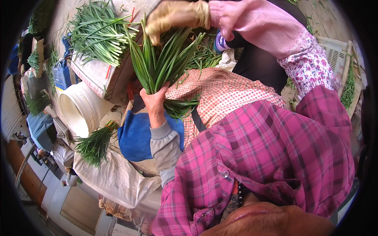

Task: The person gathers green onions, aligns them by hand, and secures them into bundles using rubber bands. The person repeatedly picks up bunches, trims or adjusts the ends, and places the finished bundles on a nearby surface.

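Note:
My bare left hand (156, 98) is closed around a bunch of long green leafy stalks, likely garlic chives (161, 62), whose leaves fan upward from the fist. Below the fist, more green ends (181, 107) hang over the checked apron. My right hand (165, 20), in a tan glove and blurred, is at the top of the bunch, its fingers bent down beside the leaf tips; whether they grip any is unclear. Left of the bunch, a large pile of cut chives (100, 35) lies on a white box (91, 76) with red printing.
A white plastic bucket (79, 109) lies tilted at the left. Near it is a tied chive bundle (96, 144) beside a pale plastic sheet (112, 177). A blue cloth (135, 138) lies by my left forearm. Loose greens (206, 56) litter the floor; a white crate (333, 56) stands right.

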### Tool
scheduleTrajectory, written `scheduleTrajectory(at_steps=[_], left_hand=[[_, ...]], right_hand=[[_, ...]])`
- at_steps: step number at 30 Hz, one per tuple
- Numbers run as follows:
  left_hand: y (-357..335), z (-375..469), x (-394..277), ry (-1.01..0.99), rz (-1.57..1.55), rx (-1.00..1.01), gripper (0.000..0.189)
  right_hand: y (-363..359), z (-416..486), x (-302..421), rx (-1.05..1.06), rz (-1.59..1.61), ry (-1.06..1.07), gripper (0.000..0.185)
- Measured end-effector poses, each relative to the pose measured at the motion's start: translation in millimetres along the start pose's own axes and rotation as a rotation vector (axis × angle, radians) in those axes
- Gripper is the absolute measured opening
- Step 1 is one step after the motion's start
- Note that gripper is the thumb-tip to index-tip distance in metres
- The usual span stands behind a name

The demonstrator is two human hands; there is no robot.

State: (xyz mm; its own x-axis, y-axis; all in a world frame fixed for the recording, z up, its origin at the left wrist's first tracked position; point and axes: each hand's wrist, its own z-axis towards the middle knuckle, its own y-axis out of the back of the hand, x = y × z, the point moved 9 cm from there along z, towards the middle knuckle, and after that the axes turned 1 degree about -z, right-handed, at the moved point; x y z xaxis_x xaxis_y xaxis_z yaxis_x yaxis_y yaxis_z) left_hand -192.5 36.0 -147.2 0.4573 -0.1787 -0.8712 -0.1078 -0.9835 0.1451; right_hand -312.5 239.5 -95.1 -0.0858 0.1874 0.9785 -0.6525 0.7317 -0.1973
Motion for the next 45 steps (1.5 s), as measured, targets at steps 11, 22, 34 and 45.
scheduleTrajectory(at_steps=[11, 22, 34, 45], left_hand=[[-6, 4, 11, 0.083, -0.424, 0.257, 0.033], [-2, 4, 32, 0.117, -0.488, 0.34, 0.053], [7, -7, 37, 0.119, -0.406, 0.269, 0.063], [6, 11, 30, 0.097, -0.591, 0.3, 0.037]], right_hand=[[35, -21, 14, 0.07, -0.31, -0.043, 0.041], [38, -1, 41, 0.128, 0.456, 0.067, 0.029], [-6, -3, 26, 0.226, 0.092, 0.081, 0.026], [10, -21, 43, 0.235, 0.005, -0.101, 0.038]])
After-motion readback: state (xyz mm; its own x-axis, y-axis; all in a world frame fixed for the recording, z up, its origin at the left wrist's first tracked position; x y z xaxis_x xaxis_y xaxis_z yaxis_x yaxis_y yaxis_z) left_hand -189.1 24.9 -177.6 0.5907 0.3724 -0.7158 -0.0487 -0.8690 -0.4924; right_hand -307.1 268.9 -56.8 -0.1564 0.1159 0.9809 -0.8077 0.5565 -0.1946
